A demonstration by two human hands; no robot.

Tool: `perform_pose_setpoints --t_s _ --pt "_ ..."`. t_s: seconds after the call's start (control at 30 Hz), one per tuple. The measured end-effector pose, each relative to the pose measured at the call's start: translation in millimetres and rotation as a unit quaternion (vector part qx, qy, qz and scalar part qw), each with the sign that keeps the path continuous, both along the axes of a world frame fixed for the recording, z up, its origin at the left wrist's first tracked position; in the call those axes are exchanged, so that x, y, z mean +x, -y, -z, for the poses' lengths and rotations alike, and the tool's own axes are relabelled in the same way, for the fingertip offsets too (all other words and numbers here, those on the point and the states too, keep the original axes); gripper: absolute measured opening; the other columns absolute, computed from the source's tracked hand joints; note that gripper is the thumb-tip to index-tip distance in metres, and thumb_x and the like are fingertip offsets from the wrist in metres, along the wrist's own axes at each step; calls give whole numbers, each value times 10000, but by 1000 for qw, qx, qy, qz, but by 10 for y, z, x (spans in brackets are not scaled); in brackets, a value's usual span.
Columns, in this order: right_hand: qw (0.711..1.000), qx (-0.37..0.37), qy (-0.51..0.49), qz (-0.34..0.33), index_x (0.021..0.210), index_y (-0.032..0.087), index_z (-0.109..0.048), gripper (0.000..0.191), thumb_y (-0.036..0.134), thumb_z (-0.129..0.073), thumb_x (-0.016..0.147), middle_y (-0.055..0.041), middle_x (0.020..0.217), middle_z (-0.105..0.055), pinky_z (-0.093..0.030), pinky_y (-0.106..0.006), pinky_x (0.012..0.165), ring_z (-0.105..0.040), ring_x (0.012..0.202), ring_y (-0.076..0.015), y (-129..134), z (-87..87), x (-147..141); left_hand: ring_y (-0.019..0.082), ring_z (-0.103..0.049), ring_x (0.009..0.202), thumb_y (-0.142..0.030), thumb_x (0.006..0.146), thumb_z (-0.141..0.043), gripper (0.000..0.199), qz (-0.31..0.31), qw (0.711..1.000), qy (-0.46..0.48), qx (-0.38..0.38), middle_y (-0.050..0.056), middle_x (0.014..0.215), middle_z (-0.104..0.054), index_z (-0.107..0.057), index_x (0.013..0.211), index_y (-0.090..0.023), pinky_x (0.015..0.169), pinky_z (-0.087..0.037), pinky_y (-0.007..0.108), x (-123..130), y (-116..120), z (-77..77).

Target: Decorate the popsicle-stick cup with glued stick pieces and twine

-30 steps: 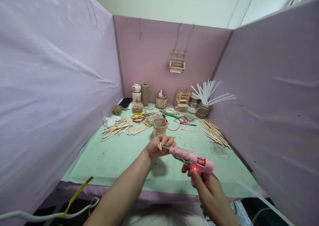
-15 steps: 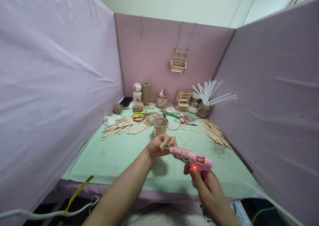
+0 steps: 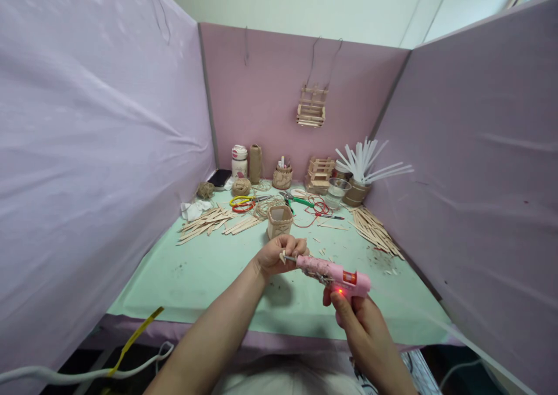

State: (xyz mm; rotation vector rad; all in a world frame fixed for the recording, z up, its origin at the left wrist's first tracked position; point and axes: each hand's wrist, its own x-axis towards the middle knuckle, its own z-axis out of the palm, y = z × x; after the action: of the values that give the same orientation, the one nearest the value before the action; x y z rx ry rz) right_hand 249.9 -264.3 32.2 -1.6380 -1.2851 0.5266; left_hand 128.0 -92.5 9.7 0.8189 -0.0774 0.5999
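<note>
Gripping a pink glue gun (image 3: pixel 333 274) just right of bottom centre, the right hand (image 3: pixel 360 319) has its fingers wrapped round the handle, with a little red light glowing right by the thumb. The gun's metal nozzle points left, right up at a small pale piece (image 3: pixel 283 257) pinched in the left hand's (image 3: pixel 284 253) fingertips, pretty much mid-frame. Can't really tell if nozzle and piece actually touch, it's too tiny.

Just behind the left hand there's a small wooden box (image 3: pixel 279 223) standing upright on the pale green table (image 3: pixel 196 284), hollow side up. Loose flat sticks (image 3: pixel 207 223) are heaped left of centre, and another stick pile (image 3: pixel 375 232) sits over on the right. Scissors (image 3: pixel 242 204) with yellow and red handles lie beyond the box, green-handled pliers (image 3: pixel 303 201) near them. Oh, and a slatted wooden rack (image 3: pixel 311 114) hangs from wires, upper centre.
</note>
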Motion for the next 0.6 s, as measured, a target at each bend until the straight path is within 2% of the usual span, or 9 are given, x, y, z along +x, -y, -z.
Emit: perform_pose_setpoints --t_s 0.13,0.37,0.6 --pt "1000 -1 -5 2 721 176 -631 511 640 -444 828 -8 548 -486 -388 -258 468 -427 491 -145 -4 31 4 113 -416 534 -292 511 -865 550 5 1000 13 3 -12 538 -358 -345 399 -153 539 -277 271 2 -5 9" --pt "1000 -21 -6 1 699 175 -616 530 660 -435 814 -15 553 -493 -395 -264 473 -442 500 -151 13 -41 1 117 -415 544 -299 520 -860 508 6 1000 4 3 -8 557 -373 -384 414 -155 541 -294 274 -3 -18 32" --pt "1000 -16 -5 4 709 177 -616 500 633 -450 828 -12 565 -504 -388 -256 473 -441 508 -147 28 16 25 118 -414 548 -292 518 -862 507 4 1000 7 1 -7 551 -370 -386 412 -154 554 -312 275 -1 -15 24"
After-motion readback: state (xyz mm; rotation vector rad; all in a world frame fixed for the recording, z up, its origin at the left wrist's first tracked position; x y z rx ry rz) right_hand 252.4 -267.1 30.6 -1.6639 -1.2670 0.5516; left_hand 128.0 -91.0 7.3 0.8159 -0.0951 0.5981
